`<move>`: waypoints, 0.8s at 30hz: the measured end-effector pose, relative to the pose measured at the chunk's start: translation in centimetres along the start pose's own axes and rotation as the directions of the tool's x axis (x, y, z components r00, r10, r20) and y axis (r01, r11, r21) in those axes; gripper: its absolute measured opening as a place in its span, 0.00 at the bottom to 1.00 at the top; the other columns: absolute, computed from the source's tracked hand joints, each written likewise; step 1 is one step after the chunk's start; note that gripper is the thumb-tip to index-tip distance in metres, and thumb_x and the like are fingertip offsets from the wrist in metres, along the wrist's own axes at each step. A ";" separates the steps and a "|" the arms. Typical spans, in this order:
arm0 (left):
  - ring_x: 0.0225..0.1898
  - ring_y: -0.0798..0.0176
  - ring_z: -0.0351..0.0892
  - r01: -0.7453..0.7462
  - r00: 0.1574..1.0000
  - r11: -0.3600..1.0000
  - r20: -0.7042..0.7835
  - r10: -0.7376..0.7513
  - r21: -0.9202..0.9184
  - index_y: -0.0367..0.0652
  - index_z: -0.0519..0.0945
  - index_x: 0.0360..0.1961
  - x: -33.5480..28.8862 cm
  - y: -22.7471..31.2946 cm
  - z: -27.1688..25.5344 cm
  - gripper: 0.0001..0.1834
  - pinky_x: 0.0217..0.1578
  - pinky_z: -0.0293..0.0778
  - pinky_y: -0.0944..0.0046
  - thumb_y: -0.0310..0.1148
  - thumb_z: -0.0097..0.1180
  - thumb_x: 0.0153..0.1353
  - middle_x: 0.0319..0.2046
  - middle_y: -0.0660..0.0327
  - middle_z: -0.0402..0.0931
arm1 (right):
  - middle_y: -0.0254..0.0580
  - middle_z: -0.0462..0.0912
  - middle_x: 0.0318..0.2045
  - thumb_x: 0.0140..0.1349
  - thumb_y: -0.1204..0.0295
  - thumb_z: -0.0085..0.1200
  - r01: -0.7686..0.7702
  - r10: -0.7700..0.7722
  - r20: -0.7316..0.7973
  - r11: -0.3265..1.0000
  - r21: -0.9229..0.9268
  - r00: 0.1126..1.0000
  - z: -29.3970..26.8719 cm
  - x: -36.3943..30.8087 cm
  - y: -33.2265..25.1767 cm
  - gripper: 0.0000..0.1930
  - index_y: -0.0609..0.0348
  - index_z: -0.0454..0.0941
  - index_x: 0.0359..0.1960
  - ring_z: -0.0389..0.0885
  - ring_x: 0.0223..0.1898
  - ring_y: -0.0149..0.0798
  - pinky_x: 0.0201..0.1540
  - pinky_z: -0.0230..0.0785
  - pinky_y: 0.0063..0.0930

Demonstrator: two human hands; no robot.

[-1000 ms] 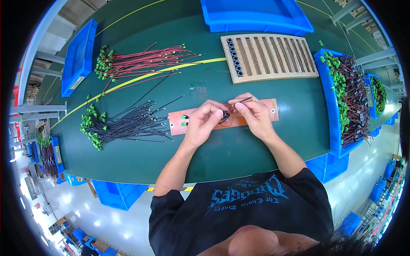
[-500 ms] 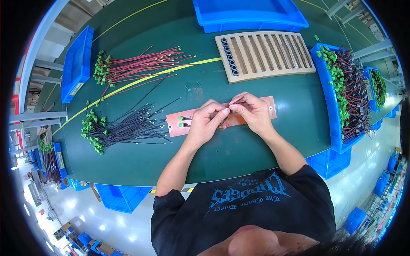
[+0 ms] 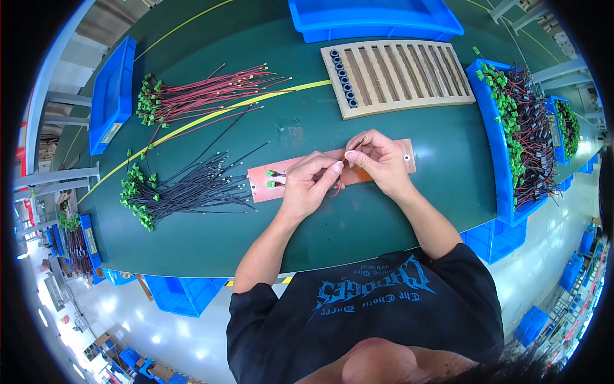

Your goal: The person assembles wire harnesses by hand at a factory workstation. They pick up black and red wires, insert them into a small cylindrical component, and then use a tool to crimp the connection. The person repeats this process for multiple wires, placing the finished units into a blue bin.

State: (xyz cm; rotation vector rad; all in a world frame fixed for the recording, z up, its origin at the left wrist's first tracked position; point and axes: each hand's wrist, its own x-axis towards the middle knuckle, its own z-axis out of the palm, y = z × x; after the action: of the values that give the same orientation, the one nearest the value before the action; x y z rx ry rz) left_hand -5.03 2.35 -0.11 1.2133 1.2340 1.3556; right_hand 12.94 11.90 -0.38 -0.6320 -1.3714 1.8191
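Observation:
My left hand (image 3: pixel 307 182) and my right hand (image 3: pixel 384 166) meet over a long copper-coloured board (image 3: pixel 257 191), both pinched closed. Between the fingertips run thin wires; a red wire (image 3: pixel 335 189) loops out below my left fingers. A short dark wire end pokes up past my right thumb, its tip too small to make out. At the board's left end sit two green connectors (image 3: pixel 272 184), their dark wires passing under my left hand. My hands hide the board's middle.
Left of the board lie bundles of black wires (image 3: pixel 198 189) and red wires (image 3: pixel 211 96) with green connectors. Beyond stands a slotted wooden rack (image 3: pixel 409 109) with black rings (image 3: pixel 342 77). A blue bin (image 3: pixel 489 134) of wired connectors is at right; blue trays (image 3: pixel 377 22) stand far and left.
Both hands stay together over the board, fingers shifting slightly. The red wire loop now shows more below my left fingers. The whole view has tilted a little.

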 end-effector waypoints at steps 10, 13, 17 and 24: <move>0.30 0.62 0.87 -0.035 0.996 0.996 -0.079 0.029 -0.077 0.30 0.84 0.41 -0.3 0.0 0.3 0.05 0.28 0.80 0.66 0.23 0.60 0.74 0.38 0.53 0.81 | 0.38 0.83 0.37 0.76 0.77 0.58 0.052 -0.052 -0.023 0.999 0.000 0.998 -0.2 0.0 0.3 0.04 0.63 0.78 0.40 0.83 0.37 0.28 0.44 0.78 0.26; 0.30 0.62 0.87 -0.052 0.993 0.992 -0.113 0.040 -0.111 0.30 0.84 0.42 -0.4 -0.1 0.6 0.05 0.29 0.80 0.66 0.23 0.60 0.74 0.39 0.53 0.81 | 0.38 0.83 0.36 0.76 0.77 0.57 0.057 -0.058 -0.022 0.998 -0.032 0.998 -0.2 0.0 0.3 0.04 0.63 0.78 0.41 0.83 0.37 0.28 0.44 0.78 0.26; 0.32 0.64 0.86 0.015 0.996 0.993 -0.082 -0.025 -0.118 0.30 0.84 0.42 -0.3 0.0 0.4 0.05 0.31 0.80 0.67 0.23 0.59 0.74 0.38 0.55 0.81 | 0.38 0.84 0.36 0.77 0.77 0.57 0.077 -0.078 -0.030 0.996 -0.036 0.997 -0.1 0.0 0.3 0.04 0.64 0.79 0.41 0.83 0.37 0.28 0.43 0.78 0.25; 0.31 0.70 0.83 0.105 0.994 0.981 0.001 -0.107 -0.162 0.33 0.84 0.45 0.1 -0.1 0.4 0.06 0.30 0.78 0.68 0.26 0.61 0.75 0.36 0.60 0.81 | 0.39 0.84 0.38 0.77 0.77 0.56 0.060 -0.060 0.010 0.994 -0.096 0.998 -0.3 0.0 0.2 0.05 0.65 0.81 0.48 0.83 0.38 0.29 0.45 0.79 0.26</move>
State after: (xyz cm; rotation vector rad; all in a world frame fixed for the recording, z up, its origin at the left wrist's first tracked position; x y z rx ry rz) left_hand -4.68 2.53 -0.17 1.0164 1.1534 1.3546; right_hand 13.14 12.06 -0.66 -0.6278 -1.4747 1.7178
